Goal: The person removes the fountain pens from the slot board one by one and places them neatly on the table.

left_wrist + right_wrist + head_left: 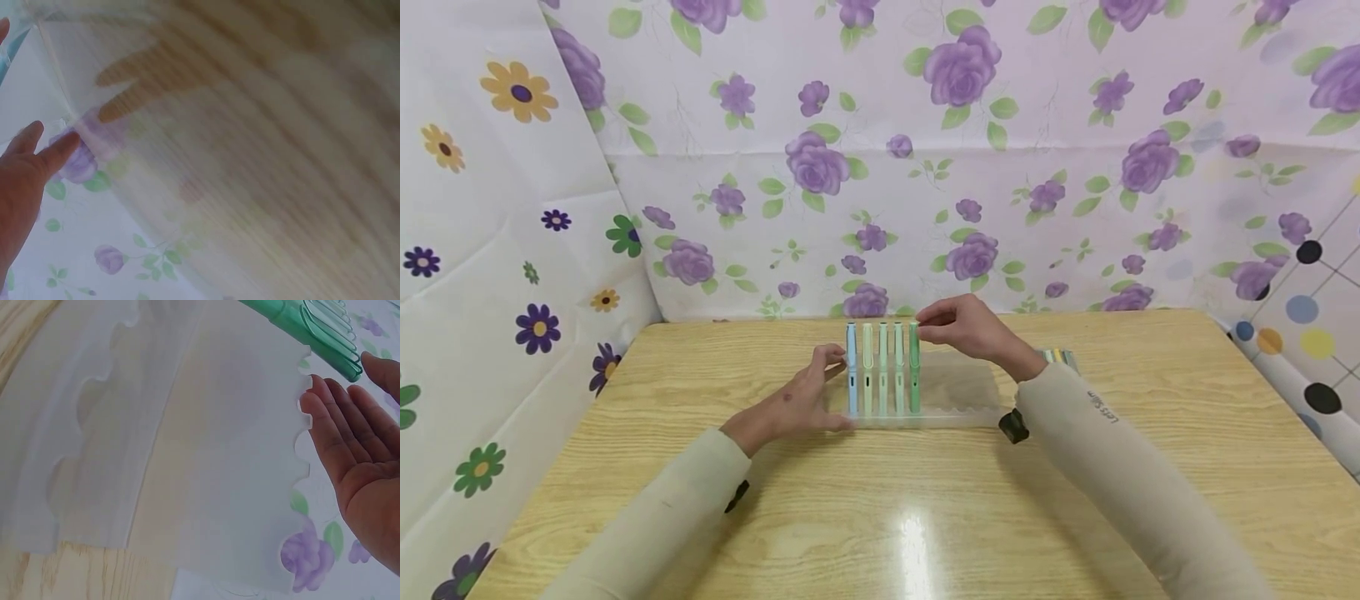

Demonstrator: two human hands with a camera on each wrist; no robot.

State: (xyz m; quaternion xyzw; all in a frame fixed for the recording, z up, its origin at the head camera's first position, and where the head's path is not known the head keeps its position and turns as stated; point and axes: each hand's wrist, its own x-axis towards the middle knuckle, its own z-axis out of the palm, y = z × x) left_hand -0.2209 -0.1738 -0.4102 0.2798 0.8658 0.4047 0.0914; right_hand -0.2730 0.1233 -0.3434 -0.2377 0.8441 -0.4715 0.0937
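Note:
A translucent pen stand [958, 383] with scalloped notches is on the table, holding a row of capped pens upright on its left side. From left they run through a blue pen [852, 367], a cream pen [868, 368] and pale green ones to a darker green pen [914, 367]. My left hand [805, 396] spans the stand's left end, thumb low at the front and straight fingers at its edge. My right hand [966, 329] is at the top of the green pen; in the right wrist view, thumb and extended fingers stand apart around the pen's end [350, 372].
Behind the right forearm, a bunch of further pens or sticks [1058, 357] lies on the wooden table [850, 508], partly hidden by the sleeve. A flowered cloth [880, 208] hangs along the table's back edge, with other patterned cloths at both sides.

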